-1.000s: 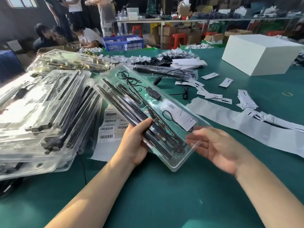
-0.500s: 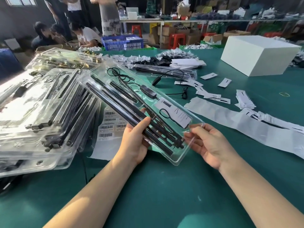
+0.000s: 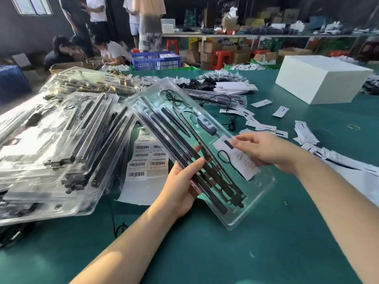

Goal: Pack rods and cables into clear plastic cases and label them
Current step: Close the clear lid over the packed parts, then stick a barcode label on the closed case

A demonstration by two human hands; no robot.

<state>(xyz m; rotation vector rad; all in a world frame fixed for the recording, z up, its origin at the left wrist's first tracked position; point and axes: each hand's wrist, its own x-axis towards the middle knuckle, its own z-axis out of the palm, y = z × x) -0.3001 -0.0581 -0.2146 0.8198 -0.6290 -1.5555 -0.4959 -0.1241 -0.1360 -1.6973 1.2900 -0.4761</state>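
Note:
A long clear plastic case (image 3: 254, 203) lies slanted above the green table, holding black rods (image 3: 176, 140), a black cable (image 3: 174, 101) with an inline switch, and a white card (image 3: 244, 162). My left hand (image 3: 182, 187) grips the case's left edge, thumb across the rods. My right hand (image 3: 266, 150) lies over the right side of the case, fingers stretched out flat above the white card. A sheet of barcode labels (image 3: 143, 158) rests on the table under the case's left side.
A stack of filled clear cases (image 3: 51, 152) fills the left of the table. White cards and paper strips (image 3: 305, 134) lie scattered at right, a white box (image 3: 322, 78) behind them. Several people and a blue crate (image 3: 155, 60) are beyond the far edge.
My right hand left the case's near right edge and moved up over its top, onto the white card. The case tilted and shifted slightly right. My left hand keeps its grip.

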